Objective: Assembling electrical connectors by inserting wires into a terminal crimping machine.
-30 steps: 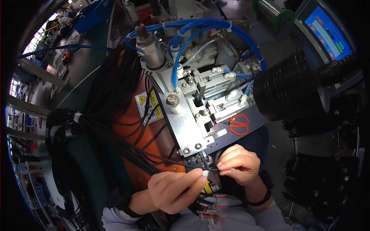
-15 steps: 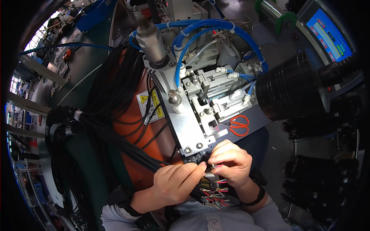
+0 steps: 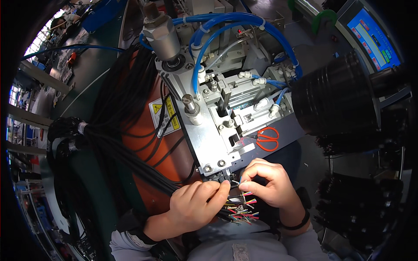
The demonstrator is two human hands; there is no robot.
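My left hand [image 3: 191,204] pinches a black cable at the front edge of a grey metal machine [image 3: 209,135]. Close beside it, my right hand [image 3: 267,182] pinches thin coloured wire ends [image 3: 244,209] that fan out of stripped black cables. Both sets of fingertips meet just under the machine's small black front slot [image 3: 224,175]. A thick bundle of black cables [image 3: 113,148] runs from the left across an orange panel [image 3: 143,143] into my left hand.
Blue air hoses [image 3: 226,21] loop over the machine's top. Orange-handled scissors [image 3: 266,139] lie on its right ledge. A black ribbed hose [image 3: 335,95] and a blue screen [image 3: 372,39] stand at the right. More black cable bundles [image 3: 357,204] sit lower right.
Both hands have moved up to the machine's front slot, bringing the wire ends with them. The view has shifted closer to the machine.
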